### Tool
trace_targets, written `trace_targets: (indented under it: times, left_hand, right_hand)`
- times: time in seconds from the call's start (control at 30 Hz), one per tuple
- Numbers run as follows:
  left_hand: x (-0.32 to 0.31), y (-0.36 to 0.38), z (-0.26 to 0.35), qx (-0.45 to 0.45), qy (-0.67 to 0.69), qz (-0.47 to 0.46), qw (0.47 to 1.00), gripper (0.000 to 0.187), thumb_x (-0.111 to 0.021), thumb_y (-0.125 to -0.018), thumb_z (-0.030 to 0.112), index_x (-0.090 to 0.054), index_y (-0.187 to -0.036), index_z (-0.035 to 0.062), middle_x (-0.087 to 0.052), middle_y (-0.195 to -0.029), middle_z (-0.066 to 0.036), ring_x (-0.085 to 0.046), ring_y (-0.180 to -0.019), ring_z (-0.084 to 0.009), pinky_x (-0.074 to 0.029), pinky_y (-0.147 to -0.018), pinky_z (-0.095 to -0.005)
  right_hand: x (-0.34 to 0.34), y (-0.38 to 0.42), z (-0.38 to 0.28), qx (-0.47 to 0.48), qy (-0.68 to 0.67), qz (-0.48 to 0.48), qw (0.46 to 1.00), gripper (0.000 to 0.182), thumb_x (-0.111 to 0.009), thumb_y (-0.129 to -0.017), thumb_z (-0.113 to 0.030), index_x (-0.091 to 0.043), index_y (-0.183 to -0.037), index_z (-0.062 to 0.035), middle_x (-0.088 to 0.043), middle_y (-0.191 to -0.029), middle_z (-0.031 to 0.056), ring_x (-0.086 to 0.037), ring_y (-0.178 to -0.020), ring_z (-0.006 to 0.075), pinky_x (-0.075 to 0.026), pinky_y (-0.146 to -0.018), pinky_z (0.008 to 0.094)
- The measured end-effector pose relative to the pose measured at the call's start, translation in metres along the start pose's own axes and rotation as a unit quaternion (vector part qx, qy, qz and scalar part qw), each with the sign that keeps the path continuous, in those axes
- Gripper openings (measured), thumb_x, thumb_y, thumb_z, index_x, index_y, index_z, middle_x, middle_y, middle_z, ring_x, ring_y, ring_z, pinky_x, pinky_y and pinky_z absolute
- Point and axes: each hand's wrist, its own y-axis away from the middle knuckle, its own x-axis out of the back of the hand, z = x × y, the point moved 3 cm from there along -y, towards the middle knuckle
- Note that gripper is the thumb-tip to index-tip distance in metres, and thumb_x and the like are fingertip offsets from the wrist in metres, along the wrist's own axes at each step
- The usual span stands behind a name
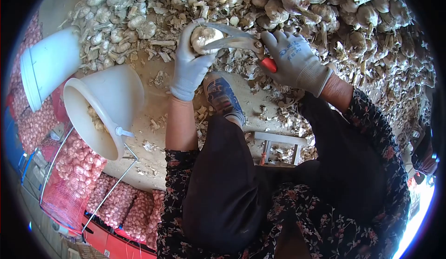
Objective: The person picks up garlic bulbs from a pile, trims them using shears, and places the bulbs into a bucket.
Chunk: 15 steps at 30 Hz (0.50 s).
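My left hand (189, 68), in a pale work glove, is closed around a whitish garlic bulb (207, 39). Red-handled shears (239, 42) are gripped in my gloved right hand (293, 59). Their two blades are spread apart and reach left to the bulb, one along its top and one across its lower right side. The glove covers most of the shears' handles; a red part of the grip shows below the fingers. Both hands are above my knees, in front of the garlic heap.
A large heap of stemmed garlic (357, 22) spans the top and right. Trimmed bulbs (116, 31) lie upper left. A white bucket (125, 87) with some pieces inside stands left, beside another white bucket (51, 64). Red mesh sacks of garlic (76, 166) stand lower left. Peelings litter the floor.
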Motion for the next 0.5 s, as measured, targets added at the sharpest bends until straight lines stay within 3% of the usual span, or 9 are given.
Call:
trace_targets:
  times: [0.07,0.17,0.3,0.37,0.5]
  left_hand:
    - [0.006,-0.003,-0.001,-0.014,-0.194,0.031,0.980,0.069,-0.062,-0.067,-0.008,-0.038,-0.131,0.0027,-0.049,-0.119,-0.012,-0.054,-0.106,-0.0198,-0.049,-0.090,-0.0320]
    - [-0.003,0.002,0.010,-0.036,-0.186,0.020,0.982,0.066,-0.066,-0.068,-0.003,-0.040,-0.129,0.0018,-0.050,-0.115,-0.010,-0.053,-0.103,-0.0171,-0.047,-0.089,-0.0281]
    - [-0.009,0.005,0.011,-0.010,-0.124,0.025,0.992,0.061,-0.069,-0.068,0.002,-0.043,-0.123,0.0013,-0.052,-0.110,-0.008,-0.052,-0.101,-0.0148,-0.046,-0.088,-0.0285]
    - [-0.007,0.000,0.008,-0.028,-0.249,0.035,0.968,0.057,-0.071,-0.067,0.006,-0.045,-0.118,0.0005,-0.053,-0.106,-0.007,-0.053,-0.096,-0.0127,-0.047,-0.084,-0.0279]
    - [-0.009,-0.003,0.012,-0.030,-0.241,0.037,0.969,0.052,-0.070,-0.067,0.005,-0.047,-0.113,0.0003,-0.054,-0.101,-0.006,-0.054,-0.090,-0.0115,-0.048,-0.079,-0.0276]
  right_hand:
    - [0.004,-0.004,-0.004,-0.018,0.028,-0.046,0.998,0.053,-0.062,-0.079,-0.029,-0.041,-0.118,-0.0002,-0.055,-0.090,0.0175,-0.057,-0.089,0.0323,-0.045,-0.081,0.0451]
    - [-0.008,-0.005,-0.002,0.021,0.032,0.006,0.999,0.049,-0.057,-0.083,-0.037,-0.044,-0.113,-0.0007,-0.058,-0.090,0.0164,-0.062,-0.083,0.0313,-0.046,-0.079,0.0450]
    - [-0.007,-0.007,-0.006,0.012,0.030,-0.020,0.999,0.051,-0.058,-0.083,-0.037,-0.044,-0.114,0.0012,-0.057,-0.091,0.0170,-0.062,-0.085,0.0304,-0.047,-0.078,0.0452]
    - [-0.007,-0.006,-0.010,0.014,0.048,-0.015,0.999,0.051,-0.059,-0.083,-0.036,-0.044,-0.111,0.0028,-0.057,-0.092,0.0181,-0.062,-0.086,0.0305,-0.047,-0.077,0.0444]
    - [-0.016,-0.004,-0.009,0.013,0.070,-0.028,0.997,0.049,-0.061,-0.081,-0.034,-0.044,-0.108,0.0028,-0.058,-0.090,0.0180,-0.063,-0.080,0.0323,-0.049,-0.072,0.0429]
